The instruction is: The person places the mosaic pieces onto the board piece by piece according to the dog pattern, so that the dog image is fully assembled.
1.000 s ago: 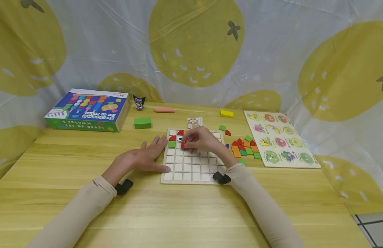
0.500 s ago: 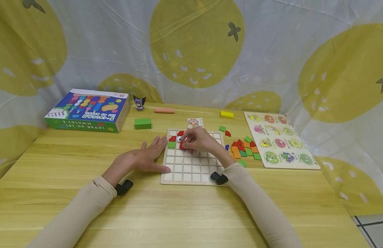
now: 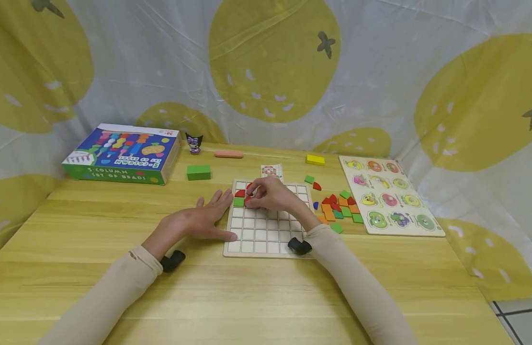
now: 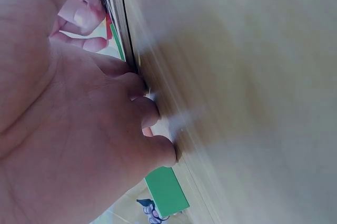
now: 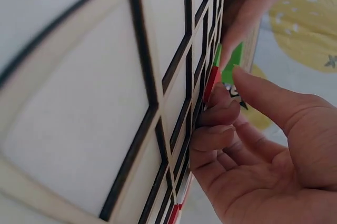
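Observation:
A wooden grid board (image 3: 254, 247) lies in the middle of the table. My left hand (image 3: 203, 220) rests flat at its left edge, fingers spread on the table side and the thumb on the board. My right hand (image 3: 272, 194) is over the upper left of the grid, fingers curled. Its fingertips are on a red tile (image 5: 211, 84), low against the board, with the thumb tip (image 5: 240, 78) close by. Left of these fingers sit a red quarter-round tile (image 3: 240, 193) and a green square tile (image 3: 238, 202). The right hand covers part of the top rows.
Loose coloured tiles (image 3: 343, 201) lie right of the board, beside a fruit puzzle board (image 3: 403, 229). A small pattern card (image 3: 272, 170) is behind the grid. Further back are a green block (image 3: 198, 172), a figurine (image 3: 194, 143), a yellow block (image 3: 315, 160) and a bead-set box (image 3: 119, 148).
My right hand has shifted slightly left with the red tile, which now sits nearer the green tile. My left hand stays in place.

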Tool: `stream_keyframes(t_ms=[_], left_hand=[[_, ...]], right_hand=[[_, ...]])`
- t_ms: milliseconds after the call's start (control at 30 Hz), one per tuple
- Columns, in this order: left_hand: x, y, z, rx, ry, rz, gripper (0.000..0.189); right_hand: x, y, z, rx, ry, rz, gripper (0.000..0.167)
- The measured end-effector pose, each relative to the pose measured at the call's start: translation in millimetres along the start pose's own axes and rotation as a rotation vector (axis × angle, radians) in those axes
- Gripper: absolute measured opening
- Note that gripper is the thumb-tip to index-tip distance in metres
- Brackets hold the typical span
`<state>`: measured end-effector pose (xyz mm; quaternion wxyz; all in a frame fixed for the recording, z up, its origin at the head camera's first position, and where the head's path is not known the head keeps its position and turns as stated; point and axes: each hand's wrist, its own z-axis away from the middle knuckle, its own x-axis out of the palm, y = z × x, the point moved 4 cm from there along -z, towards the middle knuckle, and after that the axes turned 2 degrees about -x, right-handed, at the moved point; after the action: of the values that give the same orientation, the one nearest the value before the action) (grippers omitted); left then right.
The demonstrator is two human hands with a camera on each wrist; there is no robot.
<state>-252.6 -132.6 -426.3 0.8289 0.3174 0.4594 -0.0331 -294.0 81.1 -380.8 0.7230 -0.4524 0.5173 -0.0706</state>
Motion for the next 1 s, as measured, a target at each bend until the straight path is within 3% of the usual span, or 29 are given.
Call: stream_keyframes(t_ms=[367, 767, 1000], left_hand=[[0.5, 2.2, -0.2, -0.011, -0.008, -0.006, 0.141], [0.9, -1.6, -1.0, -0.010, -0.004, 0.002, 0.141], [-0.4, 1.8, -0.1, -0.022, -0.009, -0.012, 0.139]], right_hand=[[0.6, -1.4, 2.8, -0.029, -0.010, 0.029, 0.019], [2.0, -2.5, -0.2, 0.022, 0.037, 0.106, 0.016], [1.9, -3.2, 1.4, -0.005, 0.034, 0.075, 0.013]])
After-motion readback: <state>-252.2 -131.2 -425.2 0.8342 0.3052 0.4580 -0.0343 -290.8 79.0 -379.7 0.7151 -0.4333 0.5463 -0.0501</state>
